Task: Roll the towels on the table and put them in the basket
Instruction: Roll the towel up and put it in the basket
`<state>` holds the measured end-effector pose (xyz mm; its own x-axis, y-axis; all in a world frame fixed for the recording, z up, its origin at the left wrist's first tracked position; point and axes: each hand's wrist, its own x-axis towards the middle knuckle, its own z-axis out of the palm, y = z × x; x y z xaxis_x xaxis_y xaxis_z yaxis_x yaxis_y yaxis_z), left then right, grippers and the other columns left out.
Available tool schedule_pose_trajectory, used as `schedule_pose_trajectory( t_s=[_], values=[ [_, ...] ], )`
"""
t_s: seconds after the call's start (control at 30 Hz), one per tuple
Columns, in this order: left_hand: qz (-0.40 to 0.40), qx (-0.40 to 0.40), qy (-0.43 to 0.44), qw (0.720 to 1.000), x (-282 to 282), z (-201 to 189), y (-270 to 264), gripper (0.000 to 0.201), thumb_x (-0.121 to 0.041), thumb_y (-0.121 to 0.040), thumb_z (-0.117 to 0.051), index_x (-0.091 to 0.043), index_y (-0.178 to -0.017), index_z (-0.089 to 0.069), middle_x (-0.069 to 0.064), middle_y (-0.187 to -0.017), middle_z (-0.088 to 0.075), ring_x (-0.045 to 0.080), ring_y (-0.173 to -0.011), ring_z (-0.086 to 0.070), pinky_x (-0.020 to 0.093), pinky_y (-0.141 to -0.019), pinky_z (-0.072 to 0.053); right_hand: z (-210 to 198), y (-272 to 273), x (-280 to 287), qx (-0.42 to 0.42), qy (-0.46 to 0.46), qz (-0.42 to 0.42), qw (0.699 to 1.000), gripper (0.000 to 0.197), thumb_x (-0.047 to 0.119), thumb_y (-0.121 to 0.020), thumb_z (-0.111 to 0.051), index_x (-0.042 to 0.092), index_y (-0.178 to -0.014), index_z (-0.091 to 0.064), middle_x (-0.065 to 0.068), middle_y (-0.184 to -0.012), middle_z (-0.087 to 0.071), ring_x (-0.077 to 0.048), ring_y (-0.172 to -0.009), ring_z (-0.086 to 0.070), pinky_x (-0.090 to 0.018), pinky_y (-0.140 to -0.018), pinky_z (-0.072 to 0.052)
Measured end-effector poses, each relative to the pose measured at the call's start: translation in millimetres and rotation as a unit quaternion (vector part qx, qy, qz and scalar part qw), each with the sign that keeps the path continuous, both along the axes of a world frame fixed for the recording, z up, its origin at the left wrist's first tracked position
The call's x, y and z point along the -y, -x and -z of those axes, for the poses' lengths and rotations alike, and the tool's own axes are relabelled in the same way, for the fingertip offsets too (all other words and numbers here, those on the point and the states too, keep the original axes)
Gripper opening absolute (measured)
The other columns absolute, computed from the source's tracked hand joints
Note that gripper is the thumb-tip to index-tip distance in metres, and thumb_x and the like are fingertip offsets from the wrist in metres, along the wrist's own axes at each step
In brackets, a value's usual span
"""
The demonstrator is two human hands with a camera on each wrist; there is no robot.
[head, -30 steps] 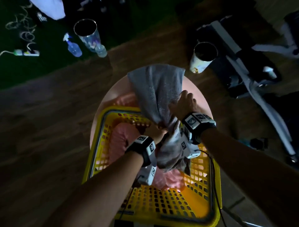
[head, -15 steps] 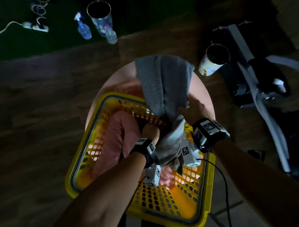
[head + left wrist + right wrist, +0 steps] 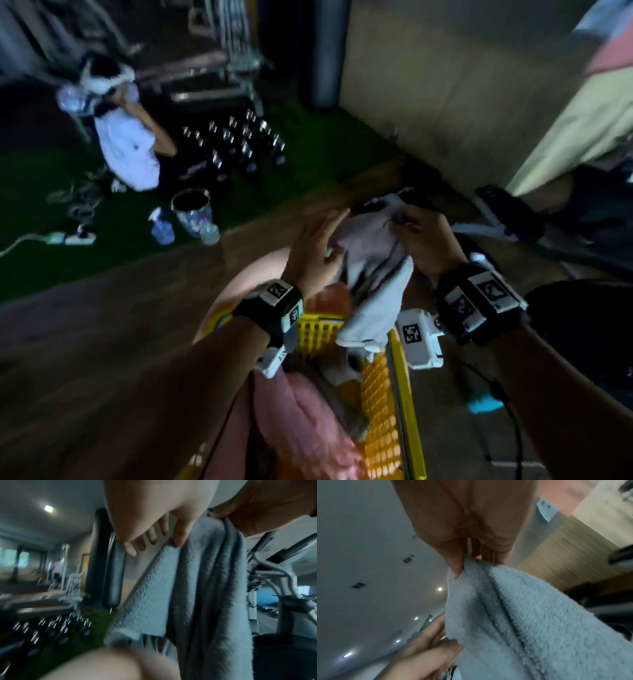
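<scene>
A grey towel [image 3: 373, 274] hangs bunched in long folds above the far end of the yellow basket [image 3: 400, 394]. My right hand [image 3: 424, 240] pinches its top edge between thumb and fingers, as the right wrist view shows on the towel [image 3: 522, 615]. My left hand [image 3: 315, 253] is at the towel's left edge, fingers nearly straight, thumb pressing the cloth [image 3: 205, 588] against them. A pink towel [image 3: 308, 421] lies inside the basket. The basket stands on a round pink table [image 3: 260, 270].
On the green mat beyond the table stand a dark-mouthed cup [image 3: 191, 212], a spray bottle [image 3: 161, 228] and a power strip [image 3: 68, 238]. Further back are a dumbbell rack [image 3: 236, 144] and a person in white [image 3: 123, 150]. An exercise machine [image 3: 513, 219] stands to the right.
The grey towel was draped over the table and basket rim; both hands have lifted it into the air. The head view has tilted up toward the room.
</scene>
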<state>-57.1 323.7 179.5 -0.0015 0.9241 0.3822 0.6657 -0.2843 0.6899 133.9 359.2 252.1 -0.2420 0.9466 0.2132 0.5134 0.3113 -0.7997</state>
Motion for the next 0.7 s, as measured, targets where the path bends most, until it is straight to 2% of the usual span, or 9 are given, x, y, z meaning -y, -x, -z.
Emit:
schedule_pose_trajectory(
  t_s=[0.1, 0.2, 0.27, 0.3, 0.33, 0.4, 0.47, 0.57, 0.7],
  values=[
    [0.105, -0.035, -0.018, 0.994, 20.9, -87.0, -14.5, 0.074, -0.023, -0.072, -0.053, -0.026, -0.144, -0.037, 0.009, -0.151, -0.037, 0.024, -0.139, -0.033, 0.043, -0.114, -0.027, -75.6, -21.6, 65.8, -0.067, -0.074, -0.047, 0.994, 0.013, 0.009, -0.082, -0.060, 0.005, -0.093, -0.067, -0.007, -0.090, -0.068, -0.014, -0.086, -0.061, -0.039, -0.083, -0.050],
    [0.212, 0.058, 0.003, 0.976, 72.8, -169.8, -43.8, 0.067, -0.016, -0.070, -0.060, -0.009, -0.135, -0.050, 0.008, -0.142, -0.048, 0.018, -0.133, -0.042, 0.040, -0.114, -0.030, -140.2, -59.0, 137.8, -0.133, -0.114, -0.062, 0.983, 0.012, 0.001, -0.087, -0.058, -0.005, -0.096, -0.063, -0.010, -0.089, -0.065, -0.015, -0.085, -0.058, -0.030, -0.080, -0.046],
    [0.277, 0.098, 0.020, 0.956, 109.9, -214.6, -64.6, 0.043, -0.013, -0.074, -0.064, -0.005, -0.116, -0.061, 0.001, -0.114, -0.065, 0.003, -0.107, -0.057, 0.024, -0.098, -0.044, -175.9, -85.9, 180.4, -0.143, -0.153, -0.040, 0.977, 0.009, -0.003, -0.090, -0.056, -0.004, -0.095, -0.063, -0.003, -0.085, -0.064, -0.008, -0.081, -0.057, -0.022, -0.076, -0.046],
    [0.300, 0.109, 0.028, 0.947, 131.1, -237.1, -77.6, 0.029, -0.011, -0.078, -0.066, -0.005, -0.106, -0.063, -0.003, -0.101, -0.065, -0.003, -0.091, -0.058, 0.015, -0.085, -0.045, -193.1, -100.6, 200.0, -0.145, -0.175, -0.021, 0.974, 0.008, -0.003, -0.090, -0.056, -0.001, -0.093, -0.063, 0.004, -0.081, -0.064, -0.004, -0.077, -0.055, -0.018, -0.073, -0.045],
    [0.314, 0.117, 0.031, 0.942, 148.7, -255.4, -90.4, 0.018, -0.008, -0.081, -0.066, -0.005, -0.099, -0.063, -0.005, -0.092, -0.063, -0.005, -0.082, -0.056, 0.011, -0.075, -0.044, -208.9, -114.5, 218.0, -0.145, -0.195, -0.002, 0.970, 0.008, -0.001, -0.091, -0.056, 0.003, -0.090, -0.063, 0.011, -0.076, -0.063, 0.000, -0.073, -0.053, -0.015, -0.071, -0.044],
    [0.344, 0.136, 0.023, 0.929, 182.6, -285.7, -119.1, 0.006, -0.009, -0.083, -0.064, -0.006, -0.086, -0.059, -0.002, -0.081, -0.058, 0.003, -0.077, -0.055, 0.019, -0.070, -0.041, -236.7, -142.4, 251.1, -0.131, -0.231, 0.035, 0.963, 0.009, 0.006, -0.090, -0.057, 0.012, -0.090, -0.064, 0.015, -0.073, -0.065, 0.001, -0.073, -0.054, -0.017, -0.072, -0.044],
    [0.364, 0.138, -0.005, 0.921, 208.3, -308.3, -149.9, 0.016, -0.015, -0.080, -0.064, -0.001, -0.082, -0.056, 0.002, -0.079, -0.055, 0.010, -0.077, -0.052, 0.029, -0.071, -0.036, -260.5, -170.1, 282.0, -0.098, -0.258, 0.068, 0.959, 0.013, 0.008, -0.091, -0.055, 0.014, -0.097, -0.065, 0.013, -0.079, -0.067, -0.003, -0.077, -0.056, -0.022, -0.076, -0.047],
    [0.379, 0.154, -0.033, 0.912, 241.1, -335.1, -195.3, 0.028, -0.021, -0.073, -0.061, 0.005, -0.084, -0.059, 0.004, -0.078, -0.055, 0.012, -0.076, -0.050, 0.032, -0.072, -0.034, -288.0, -207.9, 322.9, -0.050, -0.281, 0.118, 0.951, 0.016, 0.012, -0.091, -0.055, 0.024, -0.095, -0.065, 0.008, -0.085, -0.066, -0.005, -0.080, -0.058, -0.025, -0.080, -0.048],
    [0.394, 0.172, -0.025, 0.902, 279.4, -343.3, -251.6, 0.028, -0.020, -0.067, -0.061, 0.006, -0.079, -0.063, 0.005, -0.075, -0.058, 0.013, -0.075, -0.051, 0.031, -0.072, -0.035, -297.1, -258.2, 370.3, -0.006, -0.266, 0.175, 0.948, 0.011, 0.018, -0.091, -0.060, 0.025, -0.084, -0.065, 0.012, -0.078, -0.063, 0.006, -0.072, -0.055, -0.016, -0.074, -0.044]
  ],
)
